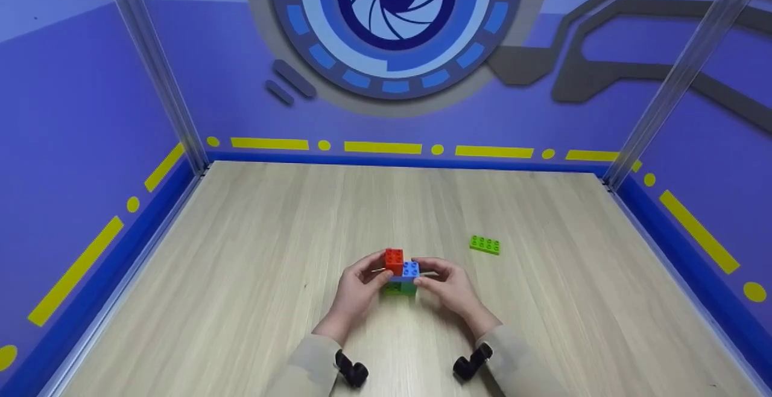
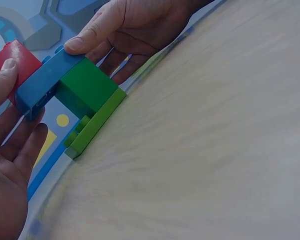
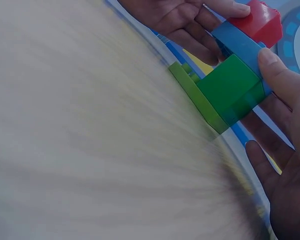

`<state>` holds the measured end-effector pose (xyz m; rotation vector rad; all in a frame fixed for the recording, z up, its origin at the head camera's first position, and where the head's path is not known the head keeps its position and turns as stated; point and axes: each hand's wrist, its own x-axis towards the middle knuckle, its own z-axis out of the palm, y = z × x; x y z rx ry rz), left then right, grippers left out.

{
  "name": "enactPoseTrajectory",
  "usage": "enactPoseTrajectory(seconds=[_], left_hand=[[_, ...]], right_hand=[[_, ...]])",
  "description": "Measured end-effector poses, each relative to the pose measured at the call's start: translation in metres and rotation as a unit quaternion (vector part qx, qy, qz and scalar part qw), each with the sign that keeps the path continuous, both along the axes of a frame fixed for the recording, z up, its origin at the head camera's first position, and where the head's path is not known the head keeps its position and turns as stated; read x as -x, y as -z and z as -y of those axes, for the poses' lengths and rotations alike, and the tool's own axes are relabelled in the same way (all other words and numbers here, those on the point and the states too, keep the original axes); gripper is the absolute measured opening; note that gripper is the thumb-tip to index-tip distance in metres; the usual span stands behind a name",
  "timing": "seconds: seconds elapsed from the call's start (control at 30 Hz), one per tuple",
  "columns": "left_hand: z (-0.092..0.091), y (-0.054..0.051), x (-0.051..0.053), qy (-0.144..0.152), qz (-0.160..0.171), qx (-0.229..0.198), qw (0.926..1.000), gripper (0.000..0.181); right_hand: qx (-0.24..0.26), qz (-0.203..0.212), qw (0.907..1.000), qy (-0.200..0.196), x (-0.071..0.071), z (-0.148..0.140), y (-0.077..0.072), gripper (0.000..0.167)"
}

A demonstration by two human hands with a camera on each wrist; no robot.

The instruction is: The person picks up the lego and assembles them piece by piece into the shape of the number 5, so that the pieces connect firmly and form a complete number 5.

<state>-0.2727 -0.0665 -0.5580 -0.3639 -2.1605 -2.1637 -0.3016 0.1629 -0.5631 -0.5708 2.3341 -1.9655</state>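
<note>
A small stack of toy building bricks stands on the table between the hands. At its bottom lies a lime-green flat brick, with a dark green brick on its right half. Across the top runs a blue brick, whose left end overhangs the open studs below. A red brick sits on the blue one's left half. The left hand pinches the red brick, its thumb on the near face. With thumb and fingers, the right hand grips the blue brick's right end.
Another lime-green flat brick lies on the wooden table, behind and to the right of the stack. Blue-purple printed panels enclose the table's back and sides. Each sleeve carries a black wrist mount.
</note>
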Motion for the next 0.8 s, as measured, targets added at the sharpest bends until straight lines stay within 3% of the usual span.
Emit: enactPoseTrajectory(seconds=[0.4, 0.8], left_hand=[[-0.0003, 0.001, 0.0011, 0.003, -0.016, -0.012, 0.9998, 0.051], [0.0, -0.0007, 0.0003, 0.007, -0.009, -0.026, 0.9996, 0.051]], right_hand=[[0.004, -0.008, 0.9999, -0.006, -0.0003, -0.0007, 0.0009, 0.043], [0.004, 0.001, 1.0, -0.008, 0.0, -0.0018, 0.0006, 0.044]])
